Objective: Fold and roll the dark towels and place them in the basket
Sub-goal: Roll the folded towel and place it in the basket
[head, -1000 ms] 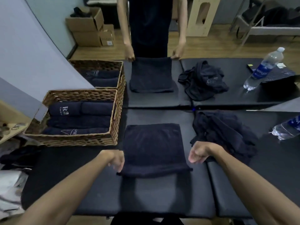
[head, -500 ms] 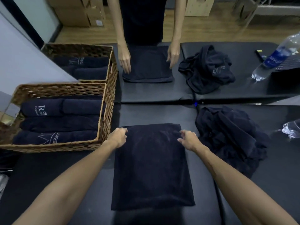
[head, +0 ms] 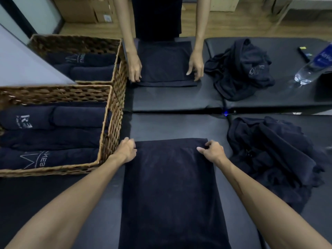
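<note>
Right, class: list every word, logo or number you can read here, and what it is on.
"R3": top rolled towel in the near basket.
Lettering beside crown logos on the front rolled towel and the far-basket towel: unclear.
Crumpled towel print, bottle label: too blurred.

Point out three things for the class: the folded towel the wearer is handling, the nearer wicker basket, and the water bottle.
folded towel point(head: 170, 191), head view, middle of its flat top face.
nearer wicker basket point(head: 107, 137), head view, its right woven wall.
water bottle point(head: 312, 69), head view, clear lower body under the blue label.
</note>
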